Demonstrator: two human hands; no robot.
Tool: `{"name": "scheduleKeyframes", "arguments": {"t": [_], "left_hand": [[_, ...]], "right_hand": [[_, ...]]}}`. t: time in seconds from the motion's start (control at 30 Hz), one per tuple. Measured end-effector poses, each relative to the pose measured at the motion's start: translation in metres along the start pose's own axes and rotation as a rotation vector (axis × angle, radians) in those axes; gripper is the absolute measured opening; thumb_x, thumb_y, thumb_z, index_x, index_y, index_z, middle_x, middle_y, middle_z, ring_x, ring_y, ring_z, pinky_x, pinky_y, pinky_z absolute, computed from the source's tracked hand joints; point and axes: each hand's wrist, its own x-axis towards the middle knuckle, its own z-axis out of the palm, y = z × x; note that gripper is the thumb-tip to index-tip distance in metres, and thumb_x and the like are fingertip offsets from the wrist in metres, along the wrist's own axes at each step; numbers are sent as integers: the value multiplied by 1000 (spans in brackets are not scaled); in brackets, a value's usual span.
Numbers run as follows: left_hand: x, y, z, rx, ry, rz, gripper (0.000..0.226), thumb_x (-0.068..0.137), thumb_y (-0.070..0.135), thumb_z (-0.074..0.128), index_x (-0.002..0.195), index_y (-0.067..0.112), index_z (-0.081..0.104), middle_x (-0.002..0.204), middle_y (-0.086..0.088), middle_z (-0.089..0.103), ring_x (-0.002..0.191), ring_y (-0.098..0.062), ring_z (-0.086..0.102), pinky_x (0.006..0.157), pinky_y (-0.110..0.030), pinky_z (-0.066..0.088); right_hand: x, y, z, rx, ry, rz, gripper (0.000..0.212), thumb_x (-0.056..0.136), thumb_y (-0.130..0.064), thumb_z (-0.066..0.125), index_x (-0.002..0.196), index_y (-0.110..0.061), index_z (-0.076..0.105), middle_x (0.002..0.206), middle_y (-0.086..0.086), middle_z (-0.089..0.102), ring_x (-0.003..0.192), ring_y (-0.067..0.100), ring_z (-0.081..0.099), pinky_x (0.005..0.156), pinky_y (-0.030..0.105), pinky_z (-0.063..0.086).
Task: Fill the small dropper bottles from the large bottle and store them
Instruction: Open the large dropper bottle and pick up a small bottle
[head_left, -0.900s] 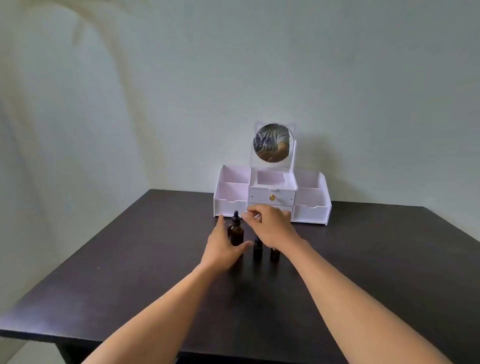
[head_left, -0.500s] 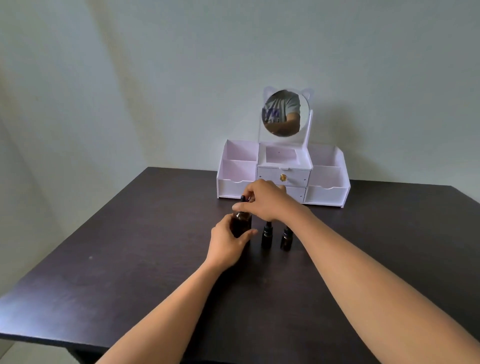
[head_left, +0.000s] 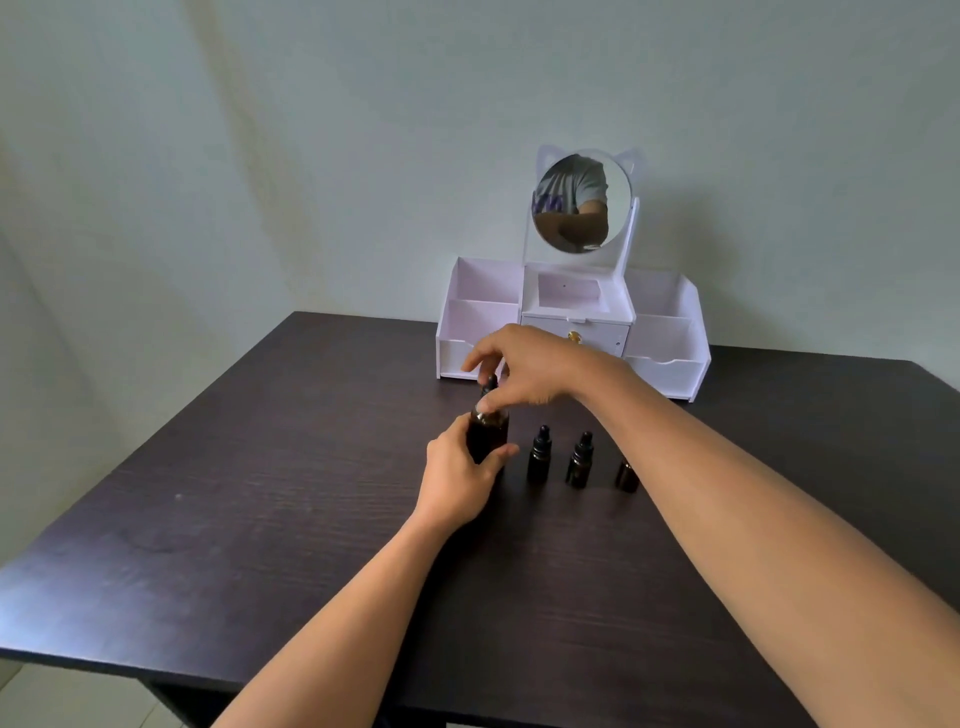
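Right hand (head_left: 530, 366) has come onto the cap (head_left: 488, 387), pinching it; left hand (head_left: 457, 475) grips the large bottle (head_left: 485, 441), upright on the table (head_left: 260, 493) beside 3 small bottles (head_left: 540, 457). Step looks like uncapping; next needs a steady twist, bottle held firm.

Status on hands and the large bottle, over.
Left hand grips large bottle, upright on table. Right hand pinches its dropper cap. Small bottles stand clear alongside; nothing blocking.

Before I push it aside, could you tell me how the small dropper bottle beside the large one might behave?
The small dropper bottle stands tall on a narrow base, so a push near its cap would probably tip it. It looks like dark glass: likely rigid and breakable. Toppled, its round body might roll.
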Motion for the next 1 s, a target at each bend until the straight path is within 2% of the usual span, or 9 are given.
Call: {"name": "scheduleKeyframes", "arguments": {"t": [0.1,0.2,0.3,0.43,0.53,0.6,0.77,0.9,1.0], "left_hand": [[-1,1,0,-9,-5,-2,47,83,36,78,124,22,61,112,9,69,105,-5,62,86,-16,43],[1,3,-2,-19,-16,-15,48,83,35,78,126,23,59,116,8,68,110,-7,61,88,-18,43],[2,3,-2,-8,-36,-34,54,84,37,77,131,22,56,125,5,65,117,-12,59,95,-23,45],[1,4,-3,-13,-24,-33,54,84,36,76,131,20,55,125,3,65,117,-13,59,92,-21,42],[1,5,-3,-11,-24,-35,53,84,36,76,131,21,55,125,3,65,117,-14,58,91,-21,41],[1,5,-2,-16,-30,-47,55,84,36,76,132,22,54,127,4,64,118,-13,58,93,-22,42],[1,4,-3,-32,-15,-28,53,84,36,76,131,20,57,124,4,66,117,-12,59,94,-23,45],[0,5,-2,-26,-34,-43,55,84,36,76,133,21,55,127,4,64,120,-13,57,99,-28,45],[1,5,-3,-24,-29,-39,55,85,37,76,133,21,54,127,4,64,119,-13,57,96,-25,44]], "right_hand": [[2,-7,-3,-117,82,104,44,84,-59,67,109,-23,67,99,-4,67,92,16,57,95,43,37],[4,-13,-7,-184,71,64,19,90,-35,69,103,-20,69,94,-3,65,89,16,54,96,43,40],[1,-15,-15,-24,-28,8,37,84,-14,73,119,-21,63,103,-4,65,84,12,59,76,29,47],[5,-18,-13,-197,41,91,38,86,-49,69,114,-24,64,102,-5,63,96,20,60,90,42,44],[8,-15,-7,-208,35,77,18,90,-29,66,108,-26,65,103,-3,64,98,24,61,89,41,47],[5,-15,-12,-113,-9,38,35,86,-15,68,118,-28,61,105,-4,61,92,20,59,76,30,48],[11,-13,-11,-237,44,135,38,83,-53,67,114,-31,60,110,-5,60,104,26,59,94,48,47],[5,-11,-12,-108,11,74,34,84,-21,69,116,-28,59,104,-3,61,95,21,61,81,37,51],[2,-15,-15,-99,30,71,44,79,-35,74,120,-29,56,102,-7,59,94,19,59,80,36,50]]}}
